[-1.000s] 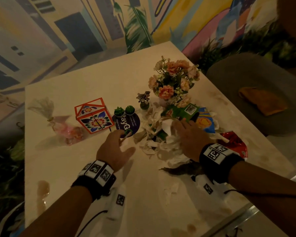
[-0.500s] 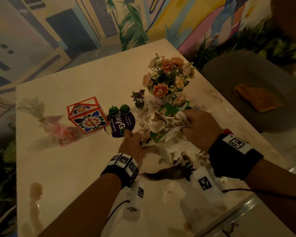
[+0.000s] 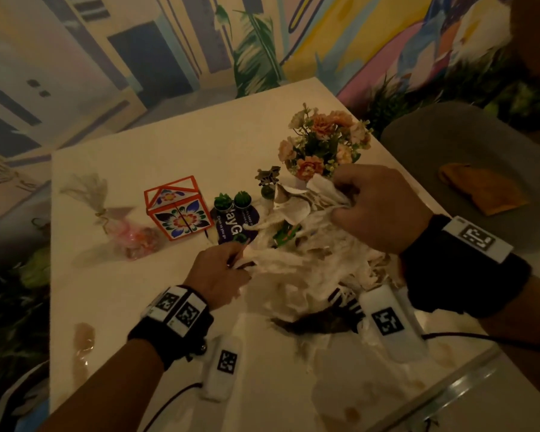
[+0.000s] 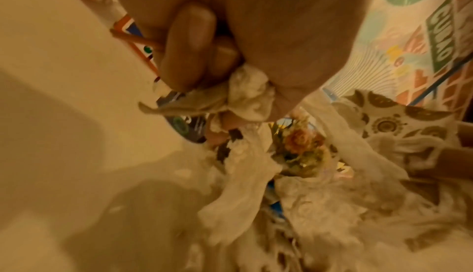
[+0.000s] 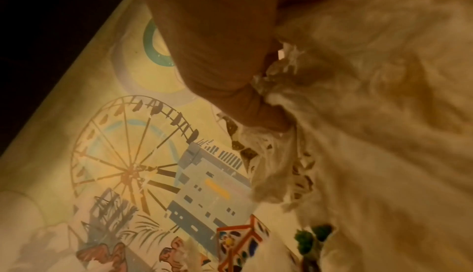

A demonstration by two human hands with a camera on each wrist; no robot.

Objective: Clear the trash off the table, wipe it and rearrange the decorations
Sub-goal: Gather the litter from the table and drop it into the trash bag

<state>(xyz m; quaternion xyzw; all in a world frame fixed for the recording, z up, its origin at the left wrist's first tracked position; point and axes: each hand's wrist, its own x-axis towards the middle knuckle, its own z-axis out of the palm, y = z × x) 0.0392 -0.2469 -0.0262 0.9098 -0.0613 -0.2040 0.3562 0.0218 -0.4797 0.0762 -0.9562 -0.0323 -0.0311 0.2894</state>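
Head view: trash-clearing step; tissue pile (image 3: 306,260) is gripped by left hand (image 3: 222,272) and right hand (image 3: 374,207), bunched above tabletop (image 3: 138,300) beside flowers (image 3: 321,145). Next, carrying it off is called for.

Flowers (image 3: 325,145) stand behind the trash pile (image 3: 306,254), box (image 3: 178,210) left.
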